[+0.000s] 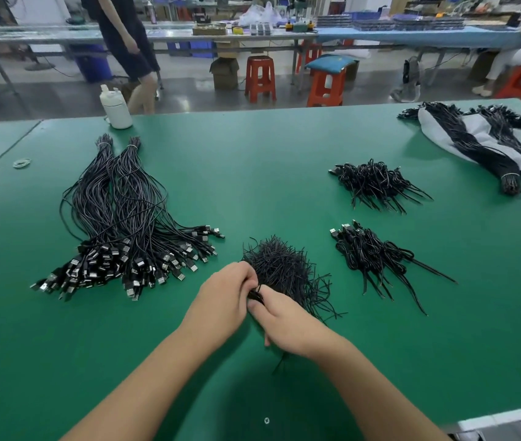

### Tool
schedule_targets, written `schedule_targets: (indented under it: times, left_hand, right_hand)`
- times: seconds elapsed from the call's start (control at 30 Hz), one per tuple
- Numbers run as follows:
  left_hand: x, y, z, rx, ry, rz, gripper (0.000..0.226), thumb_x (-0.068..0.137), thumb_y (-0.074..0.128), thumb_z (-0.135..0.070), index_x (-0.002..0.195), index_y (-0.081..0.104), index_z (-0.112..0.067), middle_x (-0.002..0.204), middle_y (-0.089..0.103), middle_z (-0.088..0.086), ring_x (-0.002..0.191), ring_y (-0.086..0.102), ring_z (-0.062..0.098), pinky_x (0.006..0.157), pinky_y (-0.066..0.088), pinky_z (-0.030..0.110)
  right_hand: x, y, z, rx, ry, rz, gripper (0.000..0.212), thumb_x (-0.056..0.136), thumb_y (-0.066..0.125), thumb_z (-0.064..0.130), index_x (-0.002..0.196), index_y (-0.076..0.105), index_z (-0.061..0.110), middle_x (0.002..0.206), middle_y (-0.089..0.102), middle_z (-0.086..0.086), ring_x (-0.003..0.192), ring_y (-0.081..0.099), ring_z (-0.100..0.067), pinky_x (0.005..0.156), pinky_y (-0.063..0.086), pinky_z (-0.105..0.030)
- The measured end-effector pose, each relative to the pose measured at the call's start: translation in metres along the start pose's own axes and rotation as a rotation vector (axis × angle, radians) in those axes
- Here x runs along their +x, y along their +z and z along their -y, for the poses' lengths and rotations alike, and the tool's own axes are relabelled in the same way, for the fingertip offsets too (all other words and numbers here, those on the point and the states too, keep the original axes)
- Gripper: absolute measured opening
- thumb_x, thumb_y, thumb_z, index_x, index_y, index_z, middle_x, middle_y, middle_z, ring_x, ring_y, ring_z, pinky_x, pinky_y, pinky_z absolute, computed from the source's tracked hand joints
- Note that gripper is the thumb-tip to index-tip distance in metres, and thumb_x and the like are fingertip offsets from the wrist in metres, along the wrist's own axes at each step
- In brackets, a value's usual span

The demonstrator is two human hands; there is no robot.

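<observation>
My left hand [221, 297] and my right hand [288, 326] meet at the middle of the green table [268, 148], both curled round a small black cable [256, 294] pinched between them. Its tail [280, 364] sticks out below my right hand. Just beyond my fingers lies a heap of short black twist ties [288, 268]. Two long bundles of black USB cables [125, 218] lie to the left, plugs fanned toward me.
Two piles of coiled, tied cables [377, 183] [373, 253] lie to the right. More cable bundles on grey cloth [488, 141] sit at the far right. A white bottle [114, 108] and rubber bands [22, 162] are at the far left. A person walks beyond the table.
</observation>
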State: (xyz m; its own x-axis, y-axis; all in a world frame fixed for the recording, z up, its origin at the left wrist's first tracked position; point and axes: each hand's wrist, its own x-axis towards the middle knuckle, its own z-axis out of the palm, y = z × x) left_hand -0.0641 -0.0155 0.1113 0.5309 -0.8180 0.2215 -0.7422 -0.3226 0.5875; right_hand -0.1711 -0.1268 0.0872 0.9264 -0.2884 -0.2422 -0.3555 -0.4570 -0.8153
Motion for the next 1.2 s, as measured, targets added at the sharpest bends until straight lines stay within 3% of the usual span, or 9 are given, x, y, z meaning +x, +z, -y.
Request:
schedule_targets:
  times: [0.1, 0.2, 0.33, 0.47, 0.63, 0.73, 0.9, 1.0, 1.2]
  left_hand:
    - [-0.001, 0.002, -0.001, -0.009, -0.112, -0.023, 0.015, 0.097, 0.054, -0.011, 0.086, 0.054, -0.022, 0.083, 0.061, -0.004, 0.079, 0.054, 0.019, 0.075, 0.044, 0.034]
    - [0.000, 0.003, -0.001, -0.023, -0.187, -0.029, 0.015, 0.096, 0.055, -0.012, 0.086, 0.057, -0.022, 0.080, 0.058, -0.009, 0.075, 0.051, 0.013, 0.068, 0.036, 0.025]
    - [0.009, -0.002, 0.006, -0.061, -0.291, 0.115, 0.020, 0.095, 0.061, -0.022, 0.077, 0.058, -0.030, 0.077, 0.062, -0.012, 0.072, 0.053, 0.003, 0.061, 0.035, 0.015]
    - [0.013, -0.003, 0.008, -0.082, -0.347, 0.151, 0.020, 0.089, 0.069, -0.028, 0.071, 0.062, -0.032, 0.073, 0.068, -0.008, 0.067, 0.057, 0.008, 0.059, 0.041, 0.016]
    - [0.013, -0.004, 0.010, -0.069, -0.366, 0.123, 0.025, 0.090, 0.067, -0.044, 0.076, 0.075, -0.025, 0.066, 0.068, 0.000, 0.055, 0.049, 0.008, 0.049, 0.034, 0.017]
    - [0.013, -0.007, 0.011, -0.154, -0.354, 0.196, 0.035, 0.092, 0.062, -0.049, 0.076, 0.076, -0.022, 0.056, 0.051, 0.009, 0.051, 0.034, 0.011, 0.052, 0.031, 0.029]
    - [0.012, -0.015, 0.010, -0.211, -0.321, 0.309, 0.010, 0.086, 0.075, -0.031, 0.079, 0.079, -0.026, 0.065, 0.070, -0.008, 0.053, 0.048, 0.001, 0.054, 0.038, 0.021]
    - [0.012, -0.015, 0.009, -0.196, -0.343, 0.254, 0.012, 0.083, 0.077, -0.022, 0.071, 0.076, -0.027, 0.056, 0.062, -0.012, 0.048, 0.043, 0.001, 0.050, 0.033, 0.018]
    - [0.012, -0.014, 0.003, -0.004, -0.297, 0.265, 0.014, 0.082, 0.075, -0.019, 0.071, 0.072, -0.026, 0.068, 0.068, -0.011, 0.057, 0.053, 0.002, 0.054, 0.041, 0.014]
  right_hand:
    - [-0.001, 0.003, 0.000, -0.304, -0.132, -0.130, 0.029, 0.105, 0.035, 0.040, 0.081, 0.036, 0.024, 0.078, 0.045, 0.005, 0.074, 0.048, -0.022, 0.069, 0.037, -0.039]
    - [-0.002, 0.003, 0.003, -0.415, -0.165, -0.186, 0.027, 0.106, 0.034, 0.038, 0.087, 0.040, 0.020, 0.083, 0.043, 0.004, 0.081, 0.051, -0.027, 0.074, 0.041, -0.042]
    - [-0.004, 0.004, 0.002, -0.639, -0.207, -0.209, 0.031, 0.107, 0.030, 0.039, 0.102, 0.051, 0.016, 0.095, 0.057, -0.003, 0.086, 0.059, -0.030, 0.079, 0.044, -0.045]
    - [-0.004, 0.003, -0.001, -0.770, -0.239, -0.255, 0.036, 0.107, 0.027, 0.041, 0.108, 0.055, 0.019, 0.096, 0.066, -0.001, 0.085, 0.064, -0.027, 0.075, 0.045, -0.041]
    - [-0.003, 0.002, -0.003, -0.857, -0.271, -0.267, 0.040, 0.107, 0.024, 0.043, 0.101, 0.055, 0.018, 0.088, 0.069, -0.002, 0.078, 0.066, -0.029, 0.064, 0.035, -0.039]
    - [-0.002, 0.001, -0.005, -0.885, -0.263, -0.249, 0.041, 0.107, 0.022, 0.043, 0.100, 0.054, 0.018, 0.089, 0.070, -0.002, 0.078, 0.066, -0.030, 0.063, 0.034, -0.039]
    - [-0.002, 0.000, -0.005, -0.921, -0.273, -0.229, 0.040, 0.108, 0.022, 0.040, 0.105, 0.055, 0.017, 0.090, 0.069, -0.003, 0.075, 0.066, -0.030, 0.060, 0.034, -0.038]
    - [-0.001, 0.000, -0.004, -0.905, -0.272, -0.206, 0.038, 0.108, 0.024, 0.041, 0.103, 0.052, 0.016, 0.091, 0.068, -0.004, 0.074, 0.065, -0.031, 0.060, 0.034, -0.037]
    - [0.001, -0.001, -0.006, -0.943, -0.283, -0.185, 0.037, 0.108, 0.026, 0.043, 0.103, 0.051, 0.017, 0.092, 0.068, -0.002, 0.075, 0.066, -0.030, 0.060, 0.034, -0.037]
